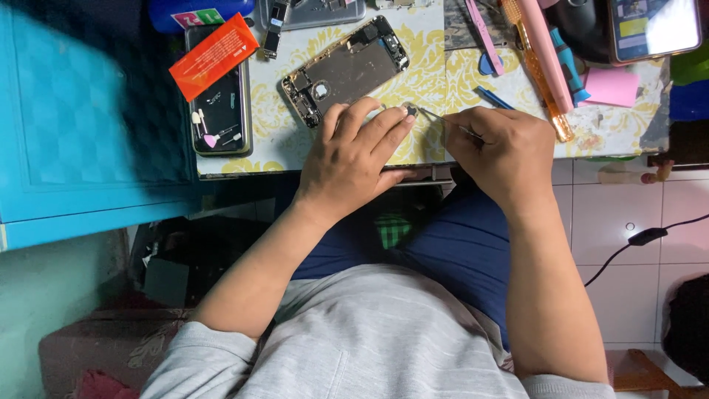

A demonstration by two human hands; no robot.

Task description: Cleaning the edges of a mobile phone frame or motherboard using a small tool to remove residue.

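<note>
My left hand (351,155) rests on the yellow-patterned tabletop (425,81), its fingertips pinning a tiny dark part (410,111). In my right hand (498,148) is a pair of thin metal tweezers (437,116), whose tip touches that small part. Just beyond my left fingers lies an opened phone housing (346,69), tilted, with its bare metal inside showing.
A dark tray (219,111) with small bits and an orange packet (214,55) sits at the left. Pink and orange tools (545,63), a pink note pad (611,86) and a lit phone (653,26) lie at the right. A blue cabinet (81,118) stands left; a cable (642,240) crosses the tiled floor.
</note>
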